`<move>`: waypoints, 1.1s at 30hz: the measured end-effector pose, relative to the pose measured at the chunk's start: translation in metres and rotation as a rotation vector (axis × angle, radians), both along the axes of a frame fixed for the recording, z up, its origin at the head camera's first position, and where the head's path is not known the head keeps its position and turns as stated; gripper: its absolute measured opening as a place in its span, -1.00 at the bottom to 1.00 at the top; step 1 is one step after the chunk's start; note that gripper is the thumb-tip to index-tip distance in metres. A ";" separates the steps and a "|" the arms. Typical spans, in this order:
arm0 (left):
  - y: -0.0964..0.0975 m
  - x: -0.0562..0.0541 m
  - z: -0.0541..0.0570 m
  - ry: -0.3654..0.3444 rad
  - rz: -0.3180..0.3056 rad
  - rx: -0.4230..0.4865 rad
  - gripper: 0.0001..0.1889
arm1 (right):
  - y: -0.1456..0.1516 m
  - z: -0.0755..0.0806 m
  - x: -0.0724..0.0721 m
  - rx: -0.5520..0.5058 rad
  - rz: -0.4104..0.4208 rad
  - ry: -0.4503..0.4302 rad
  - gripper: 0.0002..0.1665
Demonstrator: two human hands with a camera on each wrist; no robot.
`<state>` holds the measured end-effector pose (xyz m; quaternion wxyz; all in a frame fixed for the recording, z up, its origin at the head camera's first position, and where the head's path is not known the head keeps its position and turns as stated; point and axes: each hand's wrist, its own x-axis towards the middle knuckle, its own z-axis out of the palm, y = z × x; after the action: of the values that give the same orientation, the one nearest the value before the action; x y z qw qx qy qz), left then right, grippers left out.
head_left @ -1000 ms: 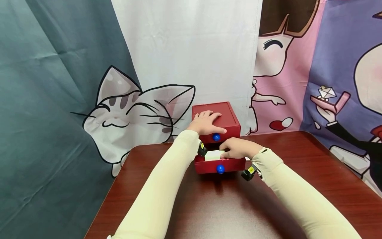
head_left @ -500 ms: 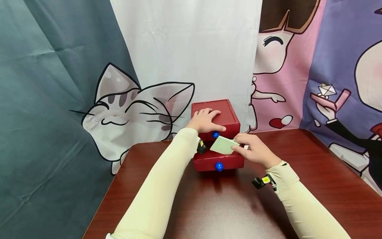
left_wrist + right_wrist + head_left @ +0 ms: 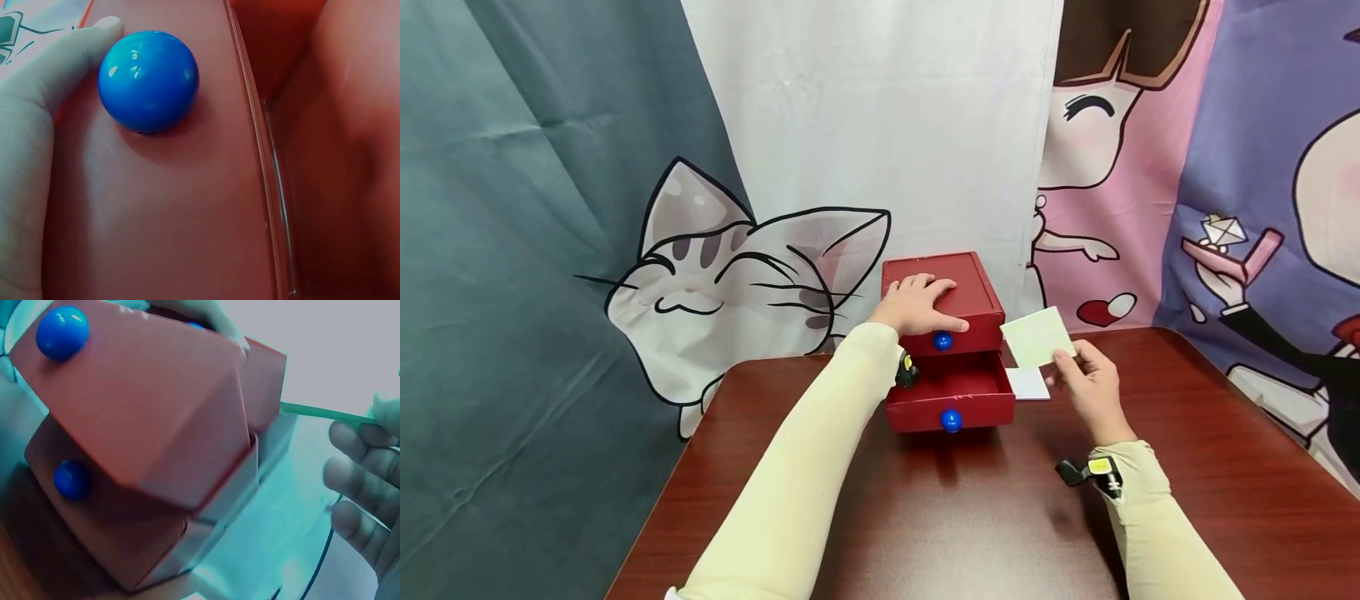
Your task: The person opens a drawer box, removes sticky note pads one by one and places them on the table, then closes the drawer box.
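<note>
My left hand (image 3: pixel 917 307) rests on the top of a red drawer box (image 3: pixel 973 287), fingers spread. Its thumb lies along the front beside a blue knob (image 3: pixel 149 81). Below, a drawer (image 3: pixel 951 410) stands pulled out, its bare red inside showing. Off to the right, my right hand (image 3: pixel 1093 385) pinches a thin, pale yellow-green pad of square note paper (image 3: pixel 1037 335) by one corner. The pad is held up, tilted, beside the box. Edge-on in the right wrist view, the note pad (image 3: pixel 325 412) sits between thumb and index finger.
A white square of paper (image 3: pixel 1028 383) lies on the brown table (image 3: pixel 970 517) just right of the drawer. Another closed drawer with a blue knob (image 3: pixel 72 479) sits under the pulled-out one. A printed cloth (image 3: pixel 865 100) hangs behind the table.
My right hand has lifted the pale note pad out of the drawer and carried it up and right, past the box. The white paper has come into fuller view. My left hand stays put.
</note>
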<state>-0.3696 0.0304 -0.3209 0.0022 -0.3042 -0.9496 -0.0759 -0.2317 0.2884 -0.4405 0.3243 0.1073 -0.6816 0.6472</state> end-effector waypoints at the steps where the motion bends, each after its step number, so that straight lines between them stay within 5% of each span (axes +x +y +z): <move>1: 0.000 0.000 0.000 0.003 0.000 0.002 -0.08 | 0.003 -0.006 -0.003 -0.052 -0.015 -0.011 -0.85; 7: 0.001 -0.001 0.000 0.011 -0.005 0.005 -0.08 | 0.020 -0.039 -0.016 -0.303 -0.063 -0.112 -0.78; 15: 0.003 -0.004 -0.002 -0.001 -0.009 -0.008 -0.06 | 0.039 -0.071 -0.022 -0.286 -0.201 -0.289 -0.80; 18: 0.002 -0.004 -0.002 0.000 -0.005 -0.010 -0.06 | 0.044 -0.080 -0.024 -0.218 -0.254 -0.340 -0.78; 25: 0.002 -0.004 -0.001 -0.008 -0.002 -0.012 -0.07 | 0.059 -0.090 -0.024 0.133 -0.450 -0.478 -0.68; 33: 0.001 0.001 0.001 -0.004 -0.006 0.004 -0.08 | 0.072 -0.089 -0.022 0.412 -0.529 -0.606 -0.59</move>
<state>-0.3685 0.0310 -0.3199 0.0008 -0.3067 -0.9486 -0.0783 -0.2539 0.3599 -0.5295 0.2364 -0.2029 -0.8642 0.3951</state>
